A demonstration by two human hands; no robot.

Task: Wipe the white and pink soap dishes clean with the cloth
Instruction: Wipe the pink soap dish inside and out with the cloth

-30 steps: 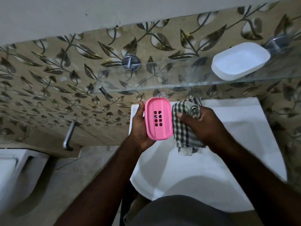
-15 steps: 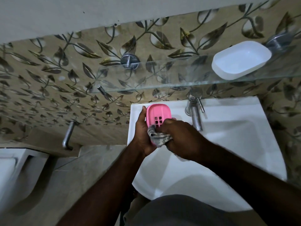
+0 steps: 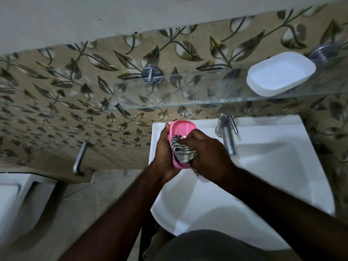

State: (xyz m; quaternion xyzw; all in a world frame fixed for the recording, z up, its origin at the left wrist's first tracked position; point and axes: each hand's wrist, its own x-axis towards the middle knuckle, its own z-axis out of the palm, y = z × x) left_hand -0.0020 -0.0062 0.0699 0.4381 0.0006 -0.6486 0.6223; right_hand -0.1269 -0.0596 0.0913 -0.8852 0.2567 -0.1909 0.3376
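Sink (image 3: 263,185) below both hands. White soap dish (image 3: 280,72) up-right of right hand (image 3: 209,153), well apart. Left hand (image 3: 165,153) grips pink soap dish (image 3: 180,129); right hand clutches cloth (image 3: 183,153), pressing it into the dish. Step: wiping pink. Next, probably: sweep the far end.

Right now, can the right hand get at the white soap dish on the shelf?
Probably yes: the white soap dish sits uncovered on the glass shelf with nothing before it, though the right hand grips the cloth.

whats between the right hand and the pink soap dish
In the head view, the grey checked cloth sits between them: the right hand presses it onto the pink plastic soap dish.
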